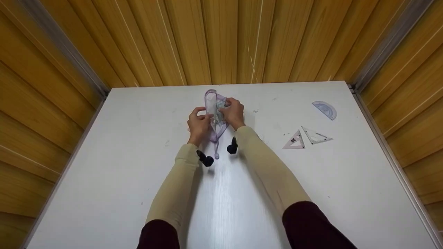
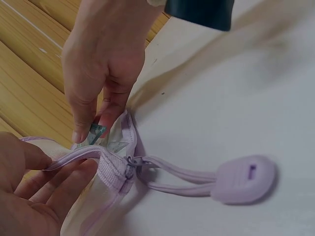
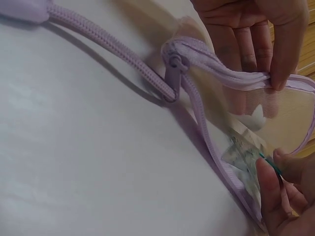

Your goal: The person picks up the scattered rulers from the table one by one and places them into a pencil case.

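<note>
A lilac-edged mesh zipper pouch (image 1: 209, 98) is held up over the white table between both hands, its mouth open. My left hand (image 1: 199, 127) pinches the zippered edge (image 3: 236, 78) between thumb and fingers. At the mouth, my right hand (image 1: 234, 112) pinches a greenish, see-through flat piece (image 2: 96, 132) with a printed pattern; its lower part is hidden inside the pouch. Other clear patterned material (image 3: 238, 152) shows behind the mesh. From the zipper's end hangs a lilac cord with a plastic tag (image 2: 246, 179), which lies toward me.
On the right of the white table (image 1: 104, 166) lie a bluish protractor (image 1: 325, 109), a pinkish set square (image 1: 290, 145) and a clear set square (image 1: 313, 137). Wood-patterned walls (image 1: 221, 41) close in the back and sides. Black wrist cameras (image 1: 206, 160) stick out from the sleeves.
</note>
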`<state>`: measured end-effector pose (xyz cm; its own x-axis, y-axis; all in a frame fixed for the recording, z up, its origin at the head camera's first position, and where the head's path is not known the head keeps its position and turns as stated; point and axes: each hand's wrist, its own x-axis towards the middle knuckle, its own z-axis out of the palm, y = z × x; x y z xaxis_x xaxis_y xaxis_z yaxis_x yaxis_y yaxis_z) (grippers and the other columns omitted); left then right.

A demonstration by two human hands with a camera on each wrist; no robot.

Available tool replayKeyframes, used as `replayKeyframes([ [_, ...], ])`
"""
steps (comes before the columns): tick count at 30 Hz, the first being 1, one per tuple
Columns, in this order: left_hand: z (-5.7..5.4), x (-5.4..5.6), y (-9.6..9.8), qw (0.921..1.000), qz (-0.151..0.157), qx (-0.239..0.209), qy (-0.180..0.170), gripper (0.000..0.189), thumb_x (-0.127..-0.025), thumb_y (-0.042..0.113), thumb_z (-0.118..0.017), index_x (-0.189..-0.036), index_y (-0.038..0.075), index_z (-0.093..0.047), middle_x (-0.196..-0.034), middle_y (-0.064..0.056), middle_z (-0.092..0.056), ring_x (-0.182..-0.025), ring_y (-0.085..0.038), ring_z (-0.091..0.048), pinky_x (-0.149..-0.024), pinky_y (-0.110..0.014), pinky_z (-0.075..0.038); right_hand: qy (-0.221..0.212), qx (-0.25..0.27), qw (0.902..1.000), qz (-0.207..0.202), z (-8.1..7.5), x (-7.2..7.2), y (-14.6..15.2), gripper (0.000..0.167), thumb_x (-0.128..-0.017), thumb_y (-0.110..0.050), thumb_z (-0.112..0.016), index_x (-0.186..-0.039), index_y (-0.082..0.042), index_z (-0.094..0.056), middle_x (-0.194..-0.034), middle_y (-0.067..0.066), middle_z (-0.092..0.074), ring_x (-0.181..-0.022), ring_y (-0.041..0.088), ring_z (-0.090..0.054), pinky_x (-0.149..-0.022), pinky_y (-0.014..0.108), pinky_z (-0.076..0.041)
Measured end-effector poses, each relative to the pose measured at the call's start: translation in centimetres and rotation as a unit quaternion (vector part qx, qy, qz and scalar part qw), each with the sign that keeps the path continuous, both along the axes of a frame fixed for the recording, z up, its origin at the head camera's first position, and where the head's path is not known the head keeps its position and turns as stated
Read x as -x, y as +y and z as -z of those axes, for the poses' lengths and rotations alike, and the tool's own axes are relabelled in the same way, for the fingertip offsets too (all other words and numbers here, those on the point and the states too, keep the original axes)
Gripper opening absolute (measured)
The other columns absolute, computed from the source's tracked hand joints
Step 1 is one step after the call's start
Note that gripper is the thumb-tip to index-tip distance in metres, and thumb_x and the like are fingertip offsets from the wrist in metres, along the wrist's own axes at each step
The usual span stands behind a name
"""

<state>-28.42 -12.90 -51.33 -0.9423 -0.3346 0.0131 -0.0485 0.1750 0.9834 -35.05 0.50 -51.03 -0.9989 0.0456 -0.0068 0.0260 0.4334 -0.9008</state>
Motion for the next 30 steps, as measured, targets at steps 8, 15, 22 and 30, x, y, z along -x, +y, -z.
replayKeyframes([
  [8, 0.05, -0.08, 0.05, 0.9999, -0.004, 0.003, -0.009, 0.036, -0.096, 0.002, -0.063, -0.132, 0.003, -0.063, -0.097, -0.012, -0.078, -0.078, -0.021, -0.07, -0.057, -0.022, -0.048, 0.0, -0.012, 0.9999, 0.008, 0.05, -0.17, -0.2, 0.049, -0.089, -0.008, -0.08, -0.134, -0.001, -0.064, -0.117, 0.012, -0.07, -0.109, 0.024, -0.064, -0.093, 0.036, -0.053],
  [15, 0.06, -0.02, 0.05, 0.9998, -0.005, 0.011, -0.013, 0.036, -0.095, 0.006, -0.065, -0.131, 0.004, -0.064, -0.097, -0.01, -0.079, -0.088, -0.023, -0.075, -0.062, -0.024, -0.048, -0.018, -0.014, 0.9996, 0.015, 0.08, -0.06, -0.54, 0.05, -0.09, -0.009, -0.08, -0.137, -0.003, -0.064, -0.12, 0.011, -0.07, -0.11, 0.023, -0.064, -0.094, 0.035, -0.054],
  [22, -0.03, -0.03, 0.01, 0.9998, -0.008, 0.013, -0.01, 0.036, -0.095, 0.004, -0.063, -0.131, 0.003, -0.063, -0.097, -0.011, -0.079, -0.082, -0.025, -0.074, -0.057, -0.022, -0.049, -0.034, -0.023, 0.999, 0.019, 0.17, 0.04, -0.76, 0.048, -0.091, -0.013, -0.08, -0.135, -0.004, -0.065, -0.12, 0.01, -0.069, -0.109, 0.022, -0.064, -0.094, 0.035, -0.053],
  [30, -0.19, -0.12, -0.09, 0.9998, -0.001, 0.002, -0.021, 0.036, -0.097, 0.002, -0.061, -0.133, 0.005, -0.062, -0.099, -0.011, -0.078, -0.076, -0.023, -0.071, -0.057, -0.023, -0.047, -0.005, -0.033, 0.9993, 0.018, -0.05, -0.31, -0.52, 0.042, -0.091, -0.014, -0.08, -0.129, -0.002, -0.068, -0.117, 0.012, -0.071, -0.112, 0.025, -0.064, -0.093, 0.037, -0.053],
])
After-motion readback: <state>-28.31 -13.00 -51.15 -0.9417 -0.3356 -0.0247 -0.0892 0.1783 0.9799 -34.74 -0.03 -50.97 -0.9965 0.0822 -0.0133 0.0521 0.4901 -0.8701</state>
